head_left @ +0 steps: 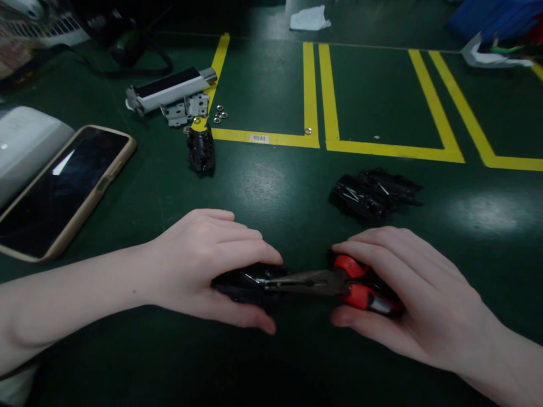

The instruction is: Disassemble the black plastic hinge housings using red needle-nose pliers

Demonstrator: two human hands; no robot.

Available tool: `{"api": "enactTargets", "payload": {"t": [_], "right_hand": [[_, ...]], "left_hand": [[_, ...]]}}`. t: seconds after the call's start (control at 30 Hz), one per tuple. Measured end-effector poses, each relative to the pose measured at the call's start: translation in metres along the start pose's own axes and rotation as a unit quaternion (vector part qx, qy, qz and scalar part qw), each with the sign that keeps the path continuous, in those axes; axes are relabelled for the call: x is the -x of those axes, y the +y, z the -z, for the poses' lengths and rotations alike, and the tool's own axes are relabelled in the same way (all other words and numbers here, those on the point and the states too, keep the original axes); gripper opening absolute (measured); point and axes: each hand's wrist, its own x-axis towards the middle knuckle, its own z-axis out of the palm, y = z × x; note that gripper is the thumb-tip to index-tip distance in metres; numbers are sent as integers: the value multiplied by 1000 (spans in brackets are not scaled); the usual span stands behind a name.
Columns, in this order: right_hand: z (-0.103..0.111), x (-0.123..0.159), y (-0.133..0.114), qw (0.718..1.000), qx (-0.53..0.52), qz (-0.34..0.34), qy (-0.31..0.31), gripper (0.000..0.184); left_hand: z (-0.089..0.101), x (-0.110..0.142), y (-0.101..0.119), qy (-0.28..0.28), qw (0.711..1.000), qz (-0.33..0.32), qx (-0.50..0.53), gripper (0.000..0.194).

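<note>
My left hand (216,265) is closed around a black plastic part (244,282) low over the green table. In my right hand (407,299) is a pair of needle-nose pliers (322,282) with red and black handles. The jaws point left, and their tips meet a small shiny metal piece at the black part; whether they pinch it I cannot tell. Beyond my right hand lie more black plastic parts (373,192) with thin metal pins on them. Another black part (201,150) sits farther off, past my left hand.
A phone in a tan case (63,192) leans by a white object (29,141) at left. Near the back are a black-and-white cylindrical piece (169,90), metal brackets (184,110) and several small rings (218,116). Yellow tape (394,151) marks the table; white scrap (309,18) lies behind.
</note>
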Motion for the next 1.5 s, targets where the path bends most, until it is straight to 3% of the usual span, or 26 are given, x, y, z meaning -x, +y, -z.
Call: {"api": "enactTargets", "payload": {"t": [0.1,0.3,0.53,0.8,1.03,1.23,1.33,1.5], "right_hand": [[-2,0,1,1000,6,-6,-9,47],[-8,5,1,1000,13,-22,-13,24],[-5,4,1,999,28,-5,-30,22],[-2,2,0,999,25,-11,-36,30],[-3,4,2,999,15,-21,-31,27],[-2,2,0,999,32,-15,-32,22],[-2,0,0,999,36,-10,-30,23],[-3,2,0,999,40,-12,-28,24]], "left_hand": [[-1,1,0,7,1000,-8,-8,45],[0,0,0,-10,1000,-19,11,48],[4,-4,1,-50,997,2,63,42],[-3,0,2,8,997,6,72,41],[-6,1,5,8,999,24,32,35],[-9,1,13,38,998,42,11,56],[-11,1,13,70,997,43,-6,54],[-11,1,11,54,998,37,3,49]]}}
